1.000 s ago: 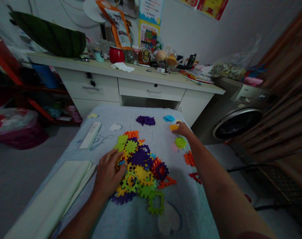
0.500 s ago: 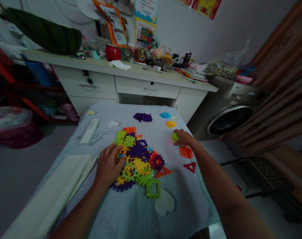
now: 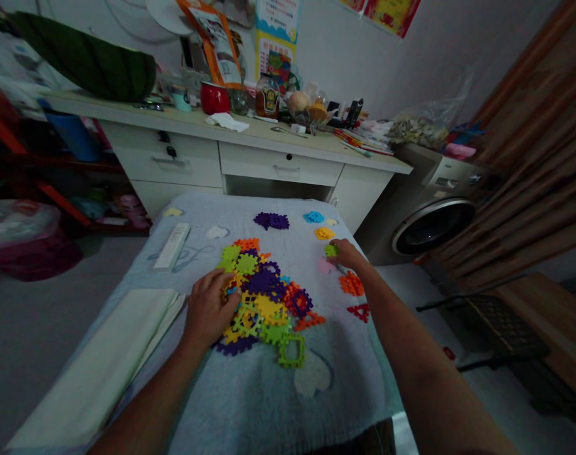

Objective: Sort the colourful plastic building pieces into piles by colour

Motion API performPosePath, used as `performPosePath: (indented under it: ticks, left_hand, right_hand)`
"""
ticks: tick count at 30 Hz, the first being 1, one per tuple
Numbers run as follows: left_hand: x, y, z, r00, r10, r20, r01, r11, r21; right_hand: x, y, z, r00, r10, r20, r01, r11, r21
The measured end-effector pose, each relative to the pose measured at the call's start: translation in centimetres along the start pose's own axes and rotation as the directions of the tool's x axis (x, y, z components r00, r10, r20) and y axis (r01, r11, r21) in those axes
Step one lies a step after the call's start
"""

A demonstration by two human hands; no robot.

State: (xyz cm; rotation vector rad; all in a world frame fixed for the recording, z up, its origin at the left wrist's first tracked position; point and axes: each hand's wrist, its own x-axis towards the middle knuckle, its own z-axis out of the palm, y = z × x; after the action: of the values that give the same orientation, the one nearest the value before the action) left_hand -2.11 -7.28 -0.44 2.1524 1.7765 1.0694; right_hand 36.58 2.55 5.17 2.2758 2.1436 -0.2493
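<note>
A mixed pile of toothed plastic building pieces (image 3: 269, 308), in yellow, green, purple and orange, lies on the cloth-covered table (image 3: 354, 392). At the pile's left side my left hand (image 3: 210, 304) curls its fingers and thumb round a few small pieces, with blue and orange bits showing between them. My right hand (image 3: 348, 254) pinches a green toothed piece (image 3: 331, 251) low over the cloth on the right. Around it lie orange pieces (image 3: 351, 284), a red triangular piece (image 3: 360, 312), yellow pieces (image 3: 324, 233) and blue pieces (image 3: 313, 217). Purple pieces (image 3: 271, 220) form a group at the back.
On the table's left are a white oblong object (image 3: 172, 246) and a folded pale sheet (image 3: 98, 360). Behind the table stands a white cabinet (image 3: 282, 169) with jars and a large watermelon-shaped object (image 3: 83, 60). A washing machine (image 3: 432, 221) is at the right.
My right hand has shifted slightly up and away with the green piece, whose pale pink patch of cloth below shows more. My left hand stays at the pile. The view has moved slightly.
</note>
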Motion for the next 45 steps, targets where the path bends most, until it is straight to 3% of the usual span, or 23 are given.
performPosePath:
  ticks: [7,12,16,23,35,41,45]
  left_hand:
    - [-0.1,-0.1,0.1,1.0,-0.013,0.001,0.013,1.0,0.004]
    - [-0.1,-0.3,0.2,1.0,0.01,-0.007,-0.01,1.0,0.001]
    - [0.0,-0.4,0.4,1.0,0.01,-0.007,-0.01,1.0,0.012]
    - [0.0,-0.5,0.4,1.0,0.0,-0.003,0.0,1.0,-0.004]
    - [0.0,-0.3,0.3,1.0,-0.01,-0.002,0.009,1.0,-0.017]
    - [0.0,-0.1,0.2,1.0,-0.012,-0.007,0.012,0.999,-0.043]
    - [0.0,0.0,0.1,1.0,-0.031,-0.008,0.03,0.999,-0.044]
  right_hand:
    - [-2.5,2.2,-0.5,0.996,-0.012,-0.087,0.016,0.999,0.051]
    - [-6.7,3.5,-1.4,0.997,0.067,0.022,-0.068,0.996,0.053]
    - [-9.6,3.4,-1.0,0.993,0.05,0.103,-0.05,0.999,0.0]
    - [-10.8,2.6,0.1,0.987,0.011,0.158,-0.011,1.0,-0.002]
    - [-9.0,2.5,1.3,0.999,0.017,0.042,-0.018,0.999,0.036]
    - [-10.4,2.0,2.0,0.974,0.066,-0.217,-0.046,0.994,0.099]
    - [-11.5,-1.4,2.0,0.934,-0.036,-0.354,0.128,0.962,0.24]
